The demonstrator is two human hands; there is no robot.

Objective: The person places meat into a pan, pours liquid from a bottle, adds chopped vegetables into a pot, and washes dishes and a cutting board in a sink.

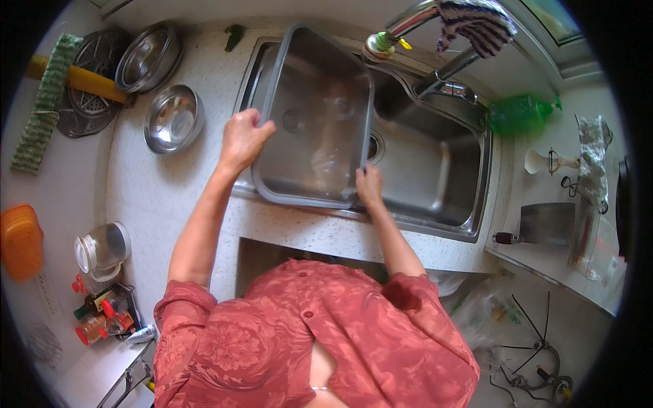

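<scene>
My two hands hold a grey rectangular plastic tub (306, 102) over the left part of a stainless steel sink. The left hand (244, 137) grips the tub's left rim. On the opposite side, my right hand (370, 184) closes on the rim near its lower right corner. The tub looks see-through, and a little water seems to glisten inside it. Most of the left basin is hidden beneath it. To the right, the open basin of the sink (413, 163) shows a drain partly covered by the tub.
A steel bowl (173, 120) stands left of the sink, with stacked steel bowls (147, 57) behind. A faucet (446, 76) draped with a striped cloth (477, 23) rises at the back. A green bottle (520, 113) and a cleaver (547, 224) are at the right.
</scene>
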